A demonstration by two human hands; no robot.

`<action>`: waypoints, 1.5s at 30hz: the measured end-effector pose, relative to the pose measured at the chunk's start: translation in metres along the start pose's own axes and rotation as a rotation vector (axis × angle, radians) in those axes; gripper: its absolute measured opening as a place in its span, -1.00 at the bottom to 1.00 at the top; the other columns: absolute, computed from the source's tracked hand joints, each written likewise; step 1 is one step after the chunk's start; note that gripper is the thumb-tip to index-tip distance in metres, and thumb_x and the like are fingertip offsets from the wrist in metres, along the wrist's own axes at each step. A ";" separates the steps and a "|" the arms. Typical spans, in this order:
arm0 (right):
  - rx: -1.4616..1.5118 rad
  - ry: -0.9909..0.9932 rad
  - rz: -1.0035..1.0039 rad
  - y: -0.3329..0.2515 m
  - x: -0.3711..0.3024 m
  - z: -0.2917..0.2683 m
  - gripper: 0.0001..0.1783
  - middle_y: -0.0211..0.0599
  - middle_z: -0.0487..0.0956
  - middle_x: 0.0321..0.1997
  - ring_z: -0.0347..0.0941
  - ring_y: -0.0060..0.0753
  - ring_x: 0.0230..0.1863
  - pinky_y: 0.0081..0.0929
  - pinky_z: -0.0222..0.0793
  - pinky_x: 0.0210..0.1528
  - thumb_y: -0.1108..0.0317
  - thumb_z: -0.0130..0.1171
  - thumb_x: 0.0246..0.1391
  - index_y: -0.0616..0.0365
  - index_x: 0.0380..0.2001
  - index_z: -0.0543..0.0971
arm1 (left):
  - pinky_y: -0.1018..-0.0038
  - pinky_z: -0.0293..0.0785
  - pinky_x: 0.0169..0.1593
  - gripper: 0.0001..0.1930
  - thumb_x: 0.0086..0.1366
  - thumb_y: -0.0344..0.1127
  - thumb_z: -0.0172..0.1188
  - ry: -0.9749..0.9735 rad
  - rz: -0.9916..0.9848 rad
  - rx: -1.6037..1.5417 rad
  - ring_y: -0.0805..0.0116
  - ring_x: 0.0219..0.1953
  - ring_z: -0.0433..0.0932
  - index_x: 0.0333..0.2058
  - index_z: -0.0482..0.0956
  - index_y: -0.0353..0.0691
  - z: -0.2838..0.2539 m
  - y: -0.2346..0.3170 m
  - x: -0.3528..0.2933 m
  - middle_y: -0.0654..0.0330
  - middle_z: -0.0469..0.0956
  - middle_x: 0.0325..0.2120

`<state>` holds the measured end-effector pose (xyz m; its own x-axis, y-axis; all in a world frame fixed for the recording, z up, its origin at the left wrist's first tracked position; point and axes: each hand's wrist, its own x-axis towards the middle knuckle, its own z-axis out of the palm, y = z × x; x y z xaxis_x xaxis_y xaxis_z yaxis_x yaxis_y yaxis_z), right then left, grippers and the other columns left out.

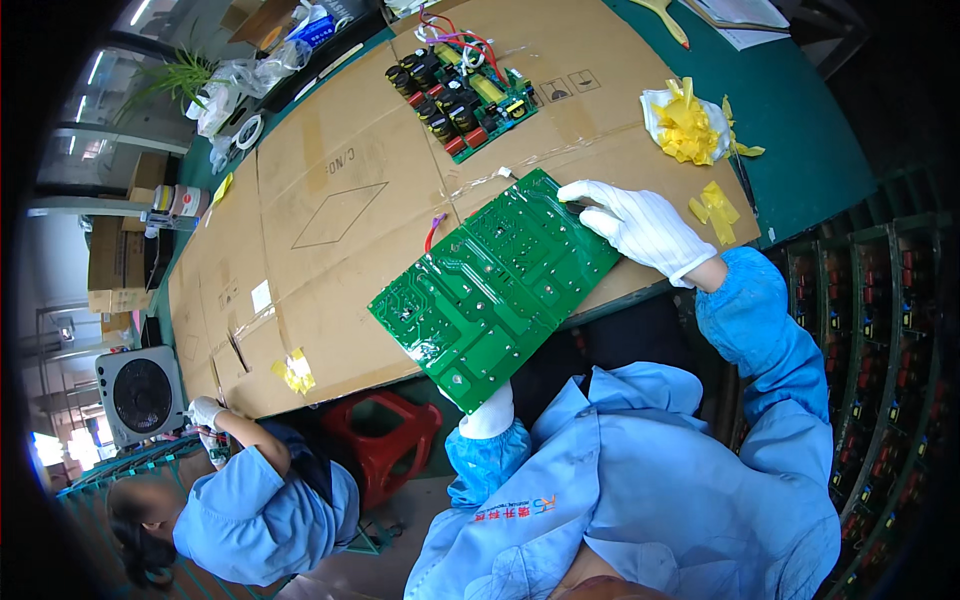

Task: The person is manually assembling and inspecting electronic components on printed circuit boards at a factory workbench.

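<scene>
A large green circuit board (497,285) is held up over the near edge of the bench, its solder side facing up and tilted. My left hand (490,412), in a white glove, grips its lower corner from beneath; most of those fingers are hidden behind the board. At the upper right edge, my right hand (640,228), gloved in white with thin stripes, closes its fingers on the board. A short red and purple wire (434,233) sticks out past the board's left edge. Farther off, a second circuit board (462,95) lies component side up, with black coils, red parts and loose wires.
Brown cardboard (330,270) covers the green bench (790,140). Yellow tape scraps (690,122) lie heaped at the right, with another piece (714,212) nearer. Racks of boards (880,330) stand to my right. At left are a co-worker (265,500), a red stool (385,450) and a fan (141,395).
</scene>
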<state>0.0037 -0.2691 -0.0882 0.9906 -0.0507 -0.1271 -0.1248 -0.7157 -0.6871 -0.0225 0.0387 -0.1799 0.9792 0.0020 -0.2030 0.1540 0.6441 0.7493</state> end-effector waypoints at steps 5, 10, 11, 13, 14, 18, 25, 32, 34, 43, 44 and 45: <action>0.296 0.233 -0.148 0.020 0.003 0.022 -0.60 -0.25 0.70 -0.02 0.63 -0.02 -0.16 -0.16 0.49 -0.08 0.20 0.04 0.34 -0.10 0.20 0.54 | 0.28 0.65 -0.08 -0.61 0.49 -0.19 -0.09 -0.012 -0.001 -0.009 0.16 -0.17 0.69 0.04 0.58 -0.32 0.003 0.001 0.003 0.07 0.68 -0.11; 0.607 0.196 0.309 -0.021 -0.026 -0.034 -0.58 -0.30 0.68 -0.07 0.49 -0.30 -0.32 -0.38 0.43 -0.18 0.23 0.06 0.32 -0.01 0.20 0.55 | 0.29 0.65 -0.09 -0.61 0.49 -0.21 -0.09 -0.011 0.002 -0.010 0.17 -0.19 0.70 0.02 0.60 -0.33 0.005 0.007 0.009 0.07 0.69 -0.13; 0.557 0.269 0.266 -0.021 -0.035 -0.039 -0.58 -0.26 0.67 -0.11 0.44 -0.34 -0.36 -0.43 0.41 -0.21 0.24 0.06 0.32 -0.01 0.20 0.56 | 0.29 0.65 -0.09 -0.62 0.48 -0.21 -0.09 -0.008 0.005 -0.003 0.17 -0.19 0.70 0.02 0.60 -0.33 0.006 0.010 0.011 0.07 0.69 -0.13; 0.132 0.550 0.063 0.015 -0.057 -0.038 -0.60 -0.19 0.69 -0.17 0.52 -0.29 -0.39 -0.35 0.46 -0.26 0.22 0.09 0.31 -0.03 0.18 0.57 | 0.29 0.65 -0.10 -0.62 0.48 -0.21 -0.09 -0.025 -0.009 0.005 0.17 -0.20 0.70 0.01 0.61 -0.34 0.018 0.016 0.018 0.07 0.70 -0.14; -0.106 0.626 0.059 0.030 -0.070 -0.040 -0.60 -0.18 0.69 -0.20 0.56 -0.19 -0.38 -0.28 0.48 -0.27 0.20 0.11 0.31 -0.06 0.18 0.56 | 0.30 0.65 -0.10 -0.62 0.48 -0.22 -0.09 -0.034 -0.012 0.026 0.17 -0.21 0.70 0.00 0.61 -0.34 0.024 0.024 0.025 0.07 0.70 -0.14; -0.580 0.351 0.330 0.066 -0.123 -0.033 -0.54 -0.16 0.69 -0.28 0.61 0.08 -0.31 -0.07 0.52 -0.24 0.22 0.15 0.30 -0.14 0.25 0.51 | 0.30 0.65 -0.11 -0.62 0.47 -0.23 -0.09 -0.148 -0.017 0.226 0.17 -0.22 0.71 -0.01 0.62 -0.35 0.057 0.070 0.044 0.07 0.71 -0.16; -0.039 0.543 0.142 0.064 -0.112 -0.037 -0.47 0.04 0.70 -0.02 0.67 -0.16 0.01 -0.33 0.53 0.05 0.26 0.21 0.31 0.12 0.30 0.46 | 0.19 0.54 -0.40 -0.73 0.11 -0.18 0.25 -1.526 0.990 1.368 0.05 -0.46 0.58 -0.33 0.62 -0.28 0.140 0.110 0.071 -0.09 0.59 -0.27; -0.415 0.530 -0.290 0.037 -0.065 -0.022 -0.55 -0.11 0.70 -0.10 0.66 -0.17 -0.20 -0.34 0.59 -0.12 0.63 0.25 0.06 0.23 0.07 0.61 | 0.21 0.63 -0.27 -0.63 0.16 -0.05 0.22 -1.752 1.295 1.391 0.12 -0.39 0.61 -0.33 0.57 -0.32 0.078 0.100 0.103 -0.08 0.56 -0.30; -0.157 0.502 -0.228 0.014 -0.049 -0.020 -0.54 -0.05 0.68 -0.09 0.66 -0.03 -0.13 -0.26 0.61 -0.08 0.65 0.23 0.02 0.23 0.05 0.61 | 0.06 0.55 0.09 -0.50 0.11 -0.09 0.27 -1.771 1.238 1.662 -0.01 -0.08 0.62 -0.06 0.57 -0.33 0.057 0.120 0.112 -0.13 0.57 -0.12; -0.153 0.355 -0.607 -0.038 0.017 -0.003 -0.43 -0.08 0.65 -0.18 0.62 0.01 -0.15 -0.22 0.58 -0.11 0.65 0.15 -0.06 0.13 0.09 0.62 | -0.06 0.35 0.31 -0.37 0.11 -0.14 0.38 -0.731 0.915 1.577 -0.14 0.21 0.49 0.17 0.52 -0.21 0.051 0.148 0.065 -0.04 0.58 0.06; -0.123 0.310 -0.627 -0.050 0.021 0.002 -0.44 -0.08 0.64 -0.21 0.62 0.01 -0.15 -0.24 0.58 -0.14 0.63 0.18 -0.09 0.13 0.08 0.62 | -0.03 0.36 0.31 -0.31 0.12 -0.06 0.40 -0.762 0.890 1.765 -0.14 0.22 0.48 0.21 0.48 -0.22 0.051 0.138 0.049 -0.06 0.56 0.08; -0.137 0.283 -0.656 -0.055 0.025 0.007 -0.43 -0.10 0.63 -0.22 0.62 -0.01 -0.17 -0.25 0.57 -0.16 0.62 0.18 -0.07 0.11 0.10 0.62 | 0.00 0.36 0.30 -0.24 0.10 -0.01 0.42 -0.761 0.867 1.904 -0.14 0.24 0.46 0.24 0.45 -0.23 0.047 0.134 0.042 -0.06 0.53 0.10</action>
<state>0.0354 -0.2258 -0.0585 0.8378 0.2539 0.4833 0.4898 -0.7405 -0.4602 0.0456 0.0892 -0.0588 0.6376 -0.7207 0.2723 -0.7668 -0.6276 0.1344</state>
